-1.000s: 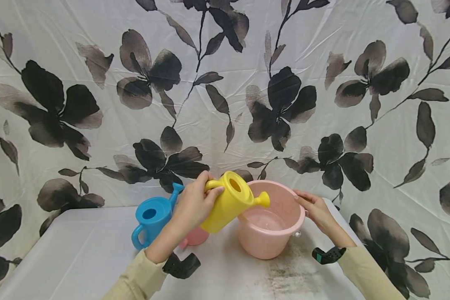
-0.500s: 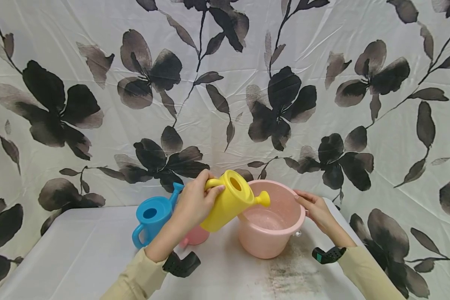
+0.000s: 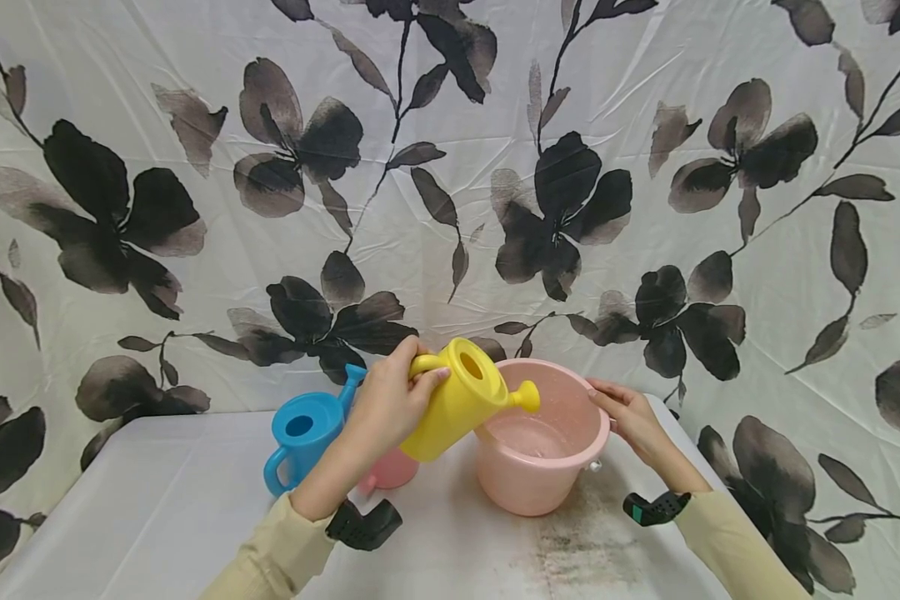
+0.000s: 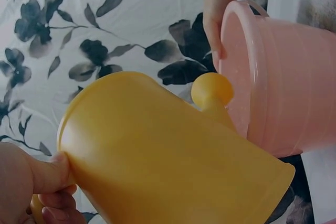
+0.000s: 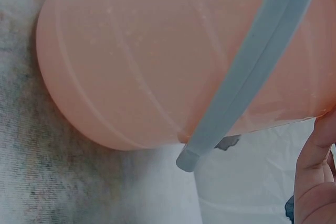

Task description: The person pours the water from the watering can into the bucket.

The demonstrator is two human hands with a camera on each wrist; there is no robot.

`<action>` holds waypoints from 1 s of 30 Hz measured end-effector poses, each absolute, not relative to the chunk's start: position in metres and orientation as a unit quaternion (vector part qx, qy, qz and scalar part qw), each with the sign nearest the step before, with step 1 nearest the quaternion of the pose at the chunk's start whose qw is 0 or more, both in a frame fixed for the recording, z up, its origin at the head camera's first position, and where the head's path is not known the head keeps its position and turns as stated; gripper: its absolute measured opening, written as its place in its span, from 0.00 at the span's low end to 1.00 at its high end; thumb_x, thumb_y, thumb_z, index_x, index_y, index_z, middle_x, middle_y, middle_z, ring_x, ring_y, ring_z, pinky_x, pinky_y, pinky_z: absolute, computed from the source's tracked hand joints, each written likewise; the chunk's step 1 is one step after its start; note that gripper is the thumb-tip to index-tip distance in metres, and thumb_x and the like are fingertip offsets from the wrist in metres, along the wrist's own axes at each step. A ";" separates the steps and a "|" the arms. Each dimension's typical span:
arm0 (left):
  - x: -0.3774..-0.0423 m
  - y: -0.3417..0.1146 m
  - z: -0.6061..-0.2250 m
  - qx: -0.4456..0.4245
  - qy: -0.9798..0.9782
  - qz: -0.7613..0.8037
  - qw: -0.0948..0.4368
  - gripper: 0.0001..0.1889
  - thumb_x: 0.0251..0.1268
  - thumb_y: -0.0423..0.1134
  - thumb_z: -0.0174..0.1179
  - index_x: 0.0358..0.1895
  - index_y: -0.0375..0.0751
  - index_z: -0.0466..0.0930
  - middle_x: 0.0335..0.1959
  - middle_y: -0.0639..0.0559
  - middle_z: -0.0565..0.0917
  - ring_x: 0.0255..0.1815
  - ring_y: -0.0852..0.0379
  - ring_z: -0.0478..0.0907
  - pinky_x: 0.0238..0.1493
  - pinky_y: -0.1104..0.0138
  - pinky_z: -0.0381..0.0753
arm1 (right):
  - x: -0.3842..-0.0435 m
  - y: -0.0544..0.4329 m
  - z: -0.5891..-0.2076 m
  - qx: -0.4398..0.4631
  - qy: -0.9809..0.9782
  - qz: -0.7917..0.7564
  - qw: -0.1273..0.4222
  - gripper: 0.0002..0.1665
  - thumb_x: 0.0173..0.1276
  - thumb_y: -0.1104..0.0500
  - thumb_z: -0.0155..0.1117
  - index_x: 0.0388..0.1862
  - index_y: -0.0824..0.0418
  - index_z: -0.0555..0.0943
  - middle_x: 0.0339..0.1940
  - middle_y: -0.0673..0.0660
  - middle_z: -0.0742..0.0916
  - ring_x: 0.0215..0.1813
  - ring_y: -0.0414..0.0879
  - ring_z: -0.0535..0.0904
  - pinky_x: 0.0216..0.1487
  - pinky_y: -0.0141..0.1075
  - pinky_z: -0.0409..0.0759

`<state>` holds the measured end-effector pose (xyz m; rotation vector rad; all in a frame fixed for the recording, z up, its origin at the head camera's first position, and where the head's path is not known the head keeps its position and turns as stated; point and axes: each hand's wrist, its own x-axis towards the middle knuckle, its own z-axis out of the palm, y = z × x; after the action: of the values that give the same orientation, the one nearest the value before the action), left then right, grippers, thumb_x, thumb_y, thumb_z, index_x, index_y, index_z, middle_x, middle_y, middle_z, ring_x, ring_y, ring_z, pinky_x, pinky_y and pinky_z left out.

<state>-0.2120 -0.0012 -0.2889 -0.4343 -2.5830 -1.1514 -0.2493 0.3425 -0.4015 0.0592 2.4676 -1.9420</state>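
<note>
My left hand (image 3: 393,396) grips a yellow watering can (image 3: 450,408) by its handle, thumb on top. The can is tilted to the right, and its round spout head (image 3: 525,397) hangs over the mouth of a pink bucket (image 3: 528,487). At the bucket's right rim, my right hand (image 3: 633,421) holds the edge with its fingers. The left wrist view shows the can's smooth yellow side (image 4: 168,150) in front of the bucket (image 4: 299,87). Along the bucket's outer wall (image 5: 131,66), the right wrist view shows a grey carrying handle (image 5: 247,72) hanging down.
A blue watering can (image 3: 307,433) stands on the white table (image 3: 157,500) left of my left arm. Partly hidden behind that arm is a pink object (image 3: 393,471). Dark smudges (image 3: 585,550) mark the tabletop before the bucket. A flower-patterned cloth (image 3: 450,167) hangs behind.
The yellow watering can has risen very slightly in my left hand, still tilted over the bucket. My right hand and the bucket stay in place.
</note>
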 end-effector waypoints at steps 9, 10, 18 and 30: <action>-0.213 -0.002 -0.288 -0.147 -0.893 -0.403 0.133 0.11 0.65 0.41 0.61 0.43 0.40 0.73 0.31 0.45 0.78 0.29 0.53 0.74 0.33 0.66 0.78 | -0.251 0.341 -0.401 0.022 0.783 -0.621 0.002 0.35 0.75 0.51 0.53 0.71 0.70 0.61 0.70 0.71 0.68 0.46 0.24 0.77 0.47 0.26 0.79; -0.213 -0.002 -0.288 -0.147 -0.894 -0.403 0.133 0.11 0.65 0.41 0.61 0.43 0.40 0.73 0.31 0.45 0.78 0.29 0.53 0.74 0.33 0.66 0.78 | -0.251 0.341 -0.401 0.022 0.783 -0.621 0.002 0.35 0.75 0.51 0.53 0.71 0.70 0.61 0.70 0.71 0.68 0.46 0.24 0.77 0.47 0.26 0.79; -0.214 -0.002 -0.289 -0.150 -0.894 -0.400 0.137 0.11 0.65 0.41 0.62 0.43 0.40 0.74 0.30 0.45 0.79 0.28 0.54 0.74 0.33 0.66 0.78 | -0.250 0.341 -0.401 0.024 0.783 -0.622 0.004 0.35 0.75 0.51 0.53 0.72 0.70 0.61 0.71 0.70 0.67 0.46 0.24 0.76 0.47 0.26 0.79; -0.215 0.000 -0.287 -0.154 -0.891 -0.403 0.142 0.11 0.66 0.41 0.61 0.43 0.39 0.73 0.30 0.45 0.77 0.29 0.53 0.74 0.33 0.66 0.77 | -0.250 0.344 -0.403 0.019 0.783 -0.622 0.002 0.34 0.75 0.51 0.52 0.71 0.71 0.61 0.70 0.71 0.68 0.45 0.25 0.77 0.47 0.26 0.79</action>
<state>-0.2146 0.0002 -0.2870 -0.4454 -2.5715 -1.1629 -0.2503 0.3435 -0.4025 0.0601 2.4565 -1.9511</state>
